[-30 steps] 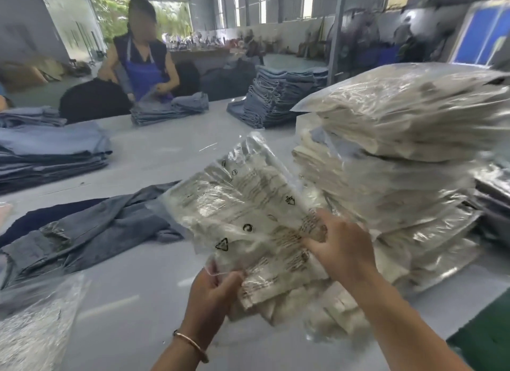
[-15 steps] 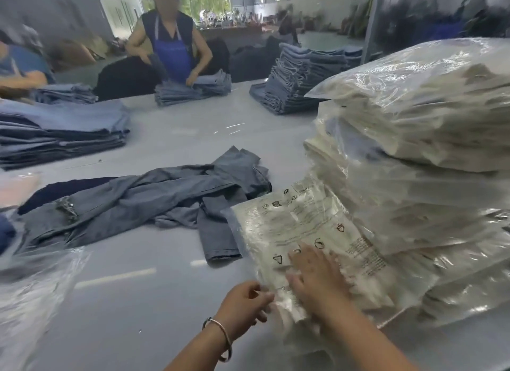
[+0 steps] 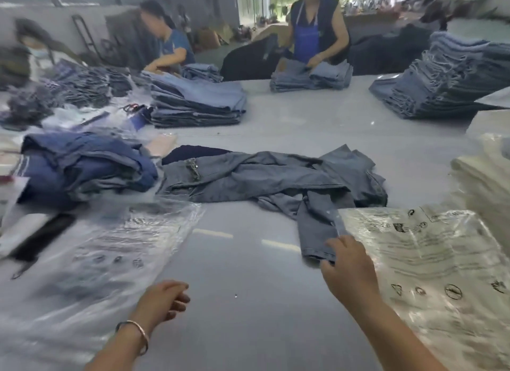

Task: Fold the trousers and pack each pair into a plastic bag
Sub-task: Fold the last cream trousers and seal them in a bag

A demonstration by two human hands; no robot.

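A crumpled pair of grey trousers [image 3: 262,177] lies unfolded across the middle of the table, one leg pointing toward me. My right hand [image 3: 349,268] is at the hem of that leg, thumb and fingers closing on the cloth. Just right of the hand lies a sealed plastic bag [image 3: 441,274] with a cream garment inside. My left hand [image 3: 162,301], with a bangle on the wrist, hovers over the bare table, loosely curled and holding nothing. A blurred stack of empty plastic bags [image 3: 96,260] lies flat at the left.
Packed cream bags [image 3: 485,177] are piled at the right edge. A heap of dark blue jeans [image 3: 82,169] sits at the left. Folded denim stacks [image 3: 193,102] [image 3: 455,75] stand further back, where three people work across the table. The table [image 3: 248,301] is grey.
Both hands have let go of the packed bag, which now lies at the right. The view has swung left. My right hand has reached to the grey trouser leg; the left has moved left.
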